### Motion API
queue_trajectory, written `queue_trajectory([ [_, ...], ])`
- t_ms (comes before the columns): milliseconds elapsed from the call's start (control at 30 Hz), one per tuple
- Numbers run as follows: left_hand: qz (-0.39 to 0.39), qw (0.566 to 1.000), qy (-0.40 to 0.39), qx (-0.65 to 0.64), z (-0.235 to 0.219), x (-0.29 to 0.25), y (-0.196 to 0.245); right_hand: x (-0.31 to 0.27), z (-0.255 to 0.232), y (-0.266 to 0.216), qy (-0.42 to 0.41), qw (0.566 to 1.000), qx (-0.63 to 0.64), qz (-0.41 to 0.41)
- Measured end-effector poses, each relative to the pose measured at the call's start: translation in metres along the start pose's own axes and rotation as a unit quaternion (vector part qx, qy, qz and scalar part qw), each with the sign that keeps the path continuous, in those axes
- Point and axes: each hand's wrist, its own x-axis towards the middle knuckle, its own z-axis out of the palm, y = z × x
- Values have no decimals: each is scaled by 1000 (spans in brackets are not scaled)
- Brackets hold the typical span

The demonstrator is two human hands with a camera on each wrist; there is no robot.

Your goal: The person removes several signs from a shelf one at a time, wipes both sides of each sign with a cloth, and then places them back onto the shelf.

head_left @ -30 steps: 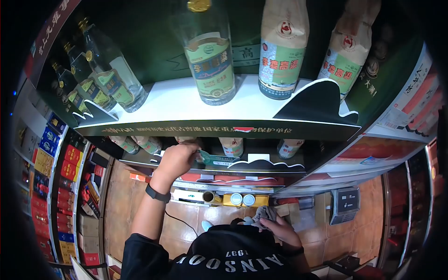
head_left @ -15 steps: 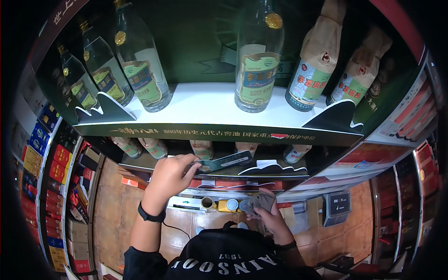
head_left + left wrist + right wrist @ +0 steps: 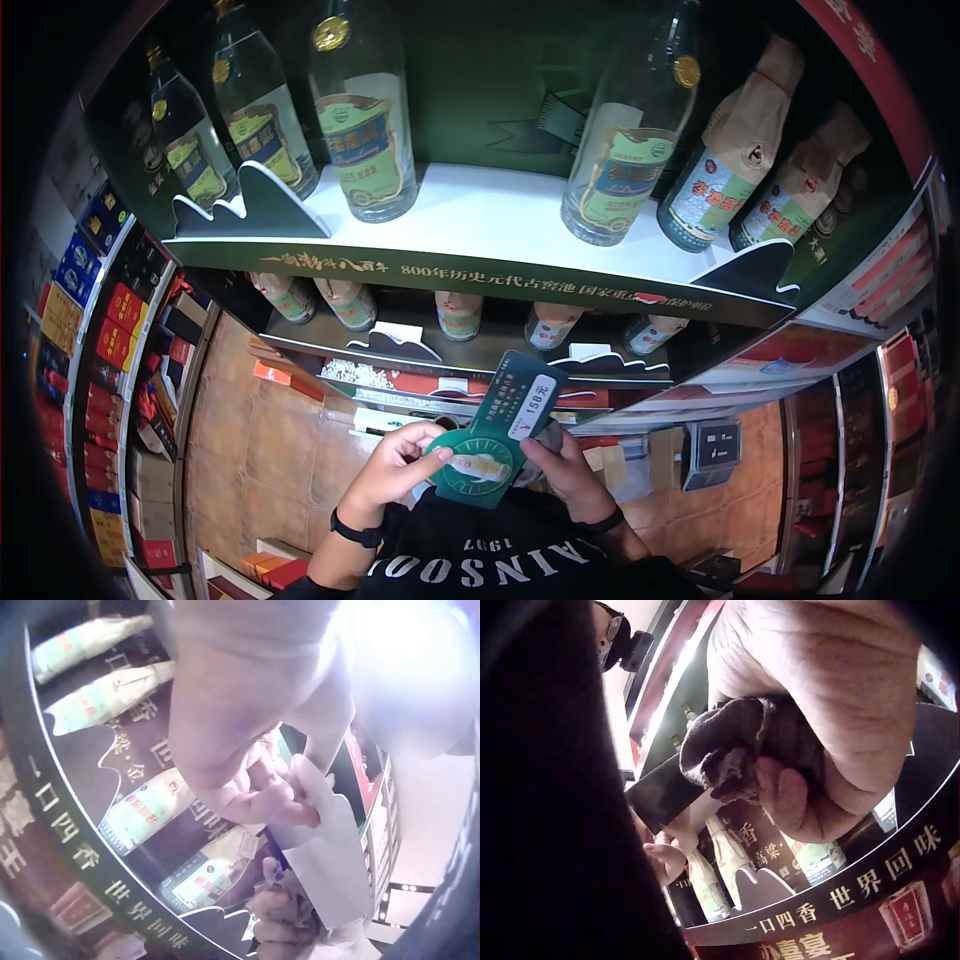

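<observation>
In the head view a green price card (image 3: 505, 405), marked 158元 and bearing a round emblem with a bottle picture, is held up before the chest. My left hand (image 3: 395, 470) pinches its left edge between thumb and fingers. At the other edge is my right hand (image 3: 575, 475), its thumb against the card. Fingers of that hand curl round a crumpled grey cloth (image 3: 724, 746), plain in the right wrist view. The left wrist view shows the card's pale back (image 3: 337, 874) beyond the left fingers.
Clear glass bottles (image 3: 362, 150) and paper-wrapped bottles (image 3: 718, 195) stand on the white upper shelf (image 3: 490, 200). More wrapped bottles (image 3: 458, 315) line the shelf below, behind wavy edging. A scale-like device (image 3: 713, 453) sits at right, and stacked boxes (image 3: 122, 320) fill the left shelves.
My left hand has drawn the card from the lower shelf down and back to the chest, turning its face up. The right hand, with the cloth, has come to the card's edge.
</observation>
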Motion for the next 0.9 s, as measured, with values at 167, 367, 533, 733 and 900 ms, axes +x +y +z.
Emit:
queue_trajectory([
  [167, 37, 996, -9, -86, 9, -26, -27, 11, 24, -3, 51, 997, 24, 48],
  [367, 119, 968, -73, 211, 19, -18, -12, 25, 66, -27, 81, 992, -13, 96],
  [533, 131, 973, 11, 188, 25, -29, -24, 31, 74, -3, -8, 991, -126, -39],
  [733, 54, 998, 40, -17, 9, -48, -61, 34, 94, -46, 66, 901, -401, -148],
  [900, 24, 999, -32, -6, -4, -60, -77, 36, 128, -41, -155, 812, -496, -265],
])
